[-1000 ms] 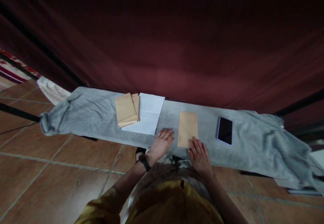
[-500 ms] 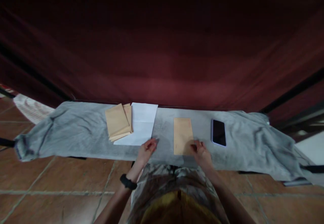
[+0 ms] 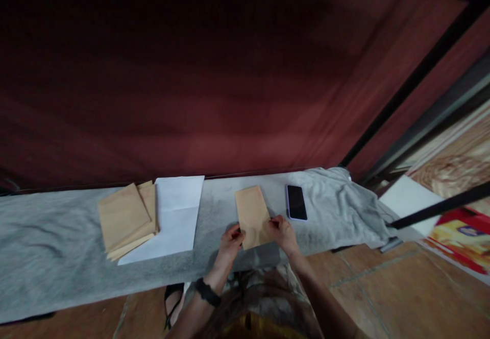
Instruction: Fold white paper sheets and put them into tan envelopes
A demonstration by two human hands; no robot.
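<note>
A single brown paper envelope point(image 3: 252, 214) is over the grey cloth in front of me, tilted slightly to the left. My left hand point(image 3: 231, 239) pinches its lower left edge, fingers closed. On the opposite edge, my right hand point(image 3: 281, 229) grips the envelope between thumb and fingers. Whether the envelope is lifted off the cloth, I cannot tell. Further left, several brown envelopes point(image 3: 124, 216) lie in a loose stack that partly covers white sheets of paper point(image 3: 178, 216). Just right of my right hand lies a phone point(image 3: 296, 202) with a dark screen and a pale purple case.
The grey cloth point(image 3: 214, 201) covers a long narrow surface. Behind it hangs a dark red fabric wall point(image 3: 229, 140), with a black pole point(image 3: 406, 89) slanting at the right. A red and yellow printed box or bag point(image 3: 463, 234) stands at far right above the tiled floor point(image 3: 383, 283).
My left hand has moved from beside the white paper to the envelope's left edge and closed on it. The envelope has turned slightly. My view has swung to the right.
</note>
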